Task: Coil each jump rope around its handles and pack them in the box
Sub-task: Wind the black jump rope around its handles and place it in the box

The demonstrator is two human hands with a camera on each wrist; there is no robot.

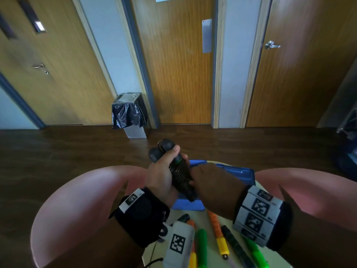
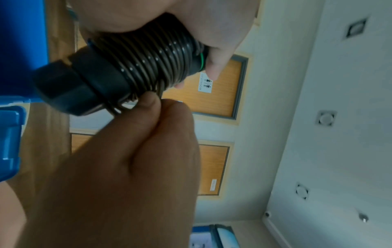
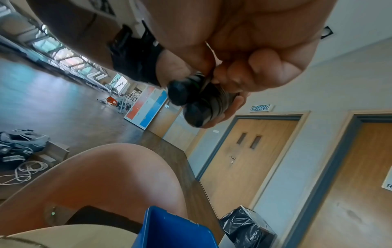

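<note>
Coiling step near its end: black rope wound on its paired handles, held above the box.

Left hand (image 1: 161, 176) grips the two black handles (image 1: 164, 149) together, fingers curled round the upper part. Rope (image 2: 157, 57) sits in tight, even turns along the handles. Right hand (image 1: 209, 179) pinches the last loose bit of rope at the lower end of the coil, thumb and forefinger closed on it; in the left wrist view a small loop shows just under the end cap. Whole bundle hangs over the blue box (image 1: 237, 171) on the bench (image 1: 212, 246), not yet in it. Judgement: next move calls for tucking or snugging the free end so the turns do not spring loose, then lowering the bundle into the box. Other ropes, green (image 1: 201, 246) and orange (image 1: 215, 223), lie uncoiled on the bench nearer the body.
</note>
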